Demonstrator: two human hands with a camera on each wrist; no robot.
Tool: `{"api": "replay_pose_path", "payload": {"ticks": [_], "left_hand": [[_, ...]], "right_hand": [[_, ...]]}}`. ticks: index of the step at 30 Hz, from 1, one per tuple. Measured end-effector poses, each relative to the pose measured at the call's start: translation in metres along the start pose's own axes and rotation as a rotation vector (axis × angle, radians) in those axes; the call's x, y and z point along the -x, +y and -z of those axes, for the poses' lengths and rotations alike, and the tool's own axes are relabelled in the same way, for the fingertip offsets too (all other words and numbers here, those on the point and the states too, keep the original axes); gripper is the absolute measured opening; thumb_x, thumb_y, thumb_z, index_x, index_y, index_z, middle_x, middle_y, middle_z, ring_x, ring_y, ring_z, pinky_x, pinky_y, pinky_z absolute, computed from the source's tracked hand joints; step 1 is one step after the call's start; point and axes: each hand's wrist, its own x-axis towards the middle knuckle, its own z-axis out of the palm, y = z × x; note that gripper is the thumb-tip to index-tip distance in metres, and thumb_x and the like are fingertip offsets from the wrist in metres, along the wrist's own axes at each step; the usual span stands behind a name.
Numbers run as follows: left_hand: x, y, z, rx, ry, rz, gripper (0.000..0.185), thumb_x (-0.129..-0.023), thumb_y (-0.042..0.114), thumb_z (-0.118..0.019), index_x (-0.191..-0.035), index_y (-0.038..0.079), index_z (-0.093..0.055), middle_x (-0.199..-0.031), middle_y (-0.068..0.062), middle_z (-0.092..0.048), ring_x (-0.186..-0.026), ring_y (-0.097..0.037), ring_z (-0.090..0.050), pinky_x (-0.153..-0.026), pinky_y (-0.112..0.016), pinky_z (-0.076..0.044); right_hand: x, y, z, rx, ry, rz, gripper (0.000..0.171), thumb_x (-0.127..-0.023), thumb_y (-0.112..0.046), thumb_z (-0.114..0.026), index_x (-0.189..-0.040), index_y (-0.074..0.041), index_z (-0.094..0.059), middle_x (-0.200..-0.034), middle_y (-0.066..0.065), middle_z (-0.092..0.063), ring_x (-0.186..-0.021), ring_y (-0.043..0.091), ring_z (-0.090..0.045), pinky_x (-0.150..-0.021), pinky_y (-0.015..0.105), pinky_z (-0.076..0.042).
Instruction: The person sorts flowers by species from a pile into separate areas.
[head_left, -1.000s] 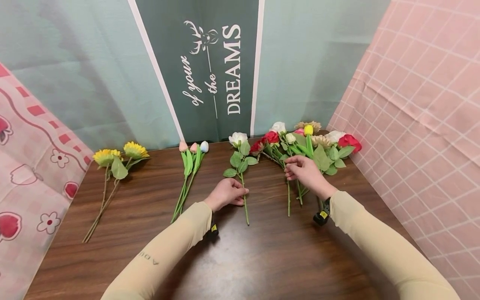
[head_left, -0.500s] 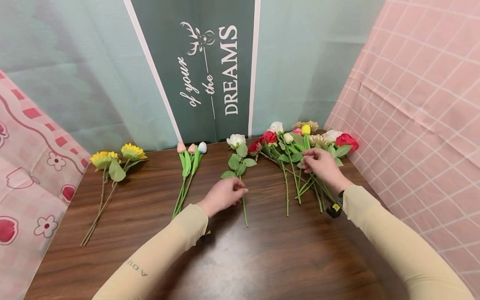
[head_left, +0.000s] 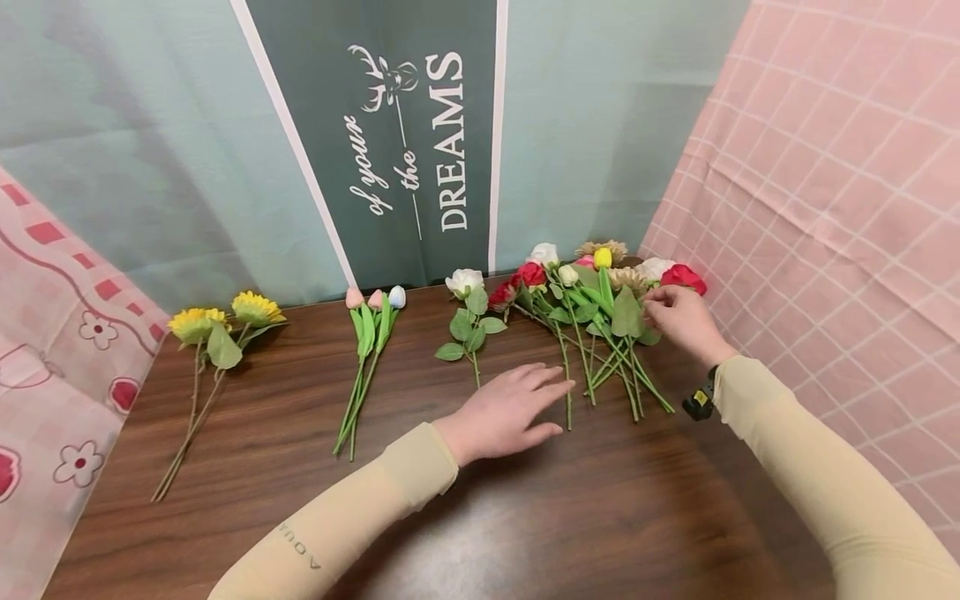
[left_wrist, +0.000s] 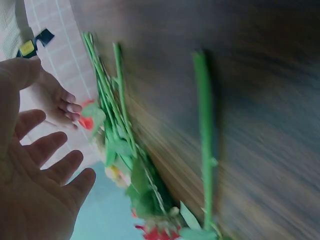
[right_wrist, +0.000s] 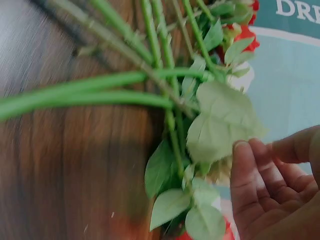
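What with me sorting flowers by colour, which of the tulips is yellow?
The tulip in the crowded pile on the right; of the three tulips lying together further left, two have pinkish blooms, one blue-and-white.

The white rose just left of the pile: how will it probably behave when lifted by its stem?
The white rose may tip head-down, being much broader than its thin stem. That stem looks fairly stiff, as it lies nearly straight. Rolling seems unlikely, since the leaves spread to both sides.
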Motion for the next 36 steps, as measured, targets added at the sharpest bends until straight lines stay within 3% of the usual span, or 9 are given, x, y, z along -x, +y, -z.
{"api": "replay_pose_path", "payload": {"ticks": [4, 8, 12, 20, 31, 36], "left_hand": [[-0.006, 0.015, -0.006, -0.065, -0.018, -0.069, 0.066, -0.103, 0.052, -0.054, -0.160, 0.020, -0.039, -0.161, -0.009, -0.039, -0.149, -0.028, -0.034, -0.124, -0.039, -0.022], [-0.011, 0.028, -0.014, -0.093, -0.042, -0.114, 0.066, -0.103, 0.052, -0.054, -0.159, 0.021, -0.039, -0.162, -0.008, -0.038, -0.150, -0.027, -0.032, -0.124, -0.039, -0.021], [-0.016, 0.036, -0.021, -0.093, -0.065, -0.144, 0.066, -0.103, 0.053, -0.053, -0.160, 0.022, -0.039, -0.163, -0.007, -0.036, -0.150, -0.026, -0.031, -0.124, -0.039, -0.022], [-0.018, 0.041, -0.025, -0.079, -0.056, -0.173, 0.064, -0.103, 0.051, -0.055, -0.158, 0.021, -0.042, -0.162, -0.007, -0.038, -0.147, -0.026, -0.036, -0.123, -0.038, -0.024], [-0.016, 0.037, -0.026, -0.031, -0.053, -0.157, 0.061, -0.104, 0.048, -0.056, -0.157, 0.020, -0.043, -0.161, -0.006, -0.040, -0.147, -0.025, -0.036, -0.124, -0.034, -0.019], [-0.015, 0.036, -0.026, -0.016, -0.056, -0.155, 0.060, -0.104, 0.048, -0.055, -0.157, 0.021, -0.044, -0.161, -0.006, -0.040, -0.147, -0.025, -0.037, -0.124, -0.034, -0.020]], "right_hand": [[0.001, 0.010, 0.000, 0.066, -0.109, -0.020, 0.029, -0.102, -0.019, -0.057, -0.108, 0.008, -0.066, -0.086, 0.017, -0.069, -0.073, 0.023, -0.067, -0.061, 0.031, -0.056], [0.001, 0.019, -0.005, 0.063, -0.241, -0.106, 0.036, -0.100, -0.027, -0.065, -0.106, 0.009, -0.064, -0.083, 0.014, -0.070, -0.071, 0.022, -0.068, -0.061, 0.033, -0.059], [0.001, 0.021, -0.011, 0.078, -0.283, -0.164, 0.045, -0.098, -0.035, -0.070, -0.107, 0.009, -0.066, -0.084, 0.013, -0.070, -0.072, 0.020, -0.067, -0.061, 0.033, -0.058], [0.004, 0.018, -0.013, 0.081, -0.272, -0.139, 0.034, -0.099, -0.021, -0.064, -0.104, 0.011, -0.070, -0.081, 0.013, -0.074, -0.070, 0.020, -0.069, -0.059, 0.033, -0.058], [0.007, 0.031, -0.008, -0.042, -0.140, -0.150, 0.026, -0.096, -0.012, -0.057, -0.095, 0.012, -0.066, -0.075, 0.012, -0.072, -0.064, 0.018, -0.069, -0.057, 0.032, -0.060], [0.009, 0.035, -0.006, -0.197, -0.214, -0.173, 0.029, -0.102, -0.009, -0.050, -0.109, 0.018, -0.057, -0.084, 0.016, -0.074, -0.069, 0.016, -0.070, -0.059, 0.029, -0.060]]}}
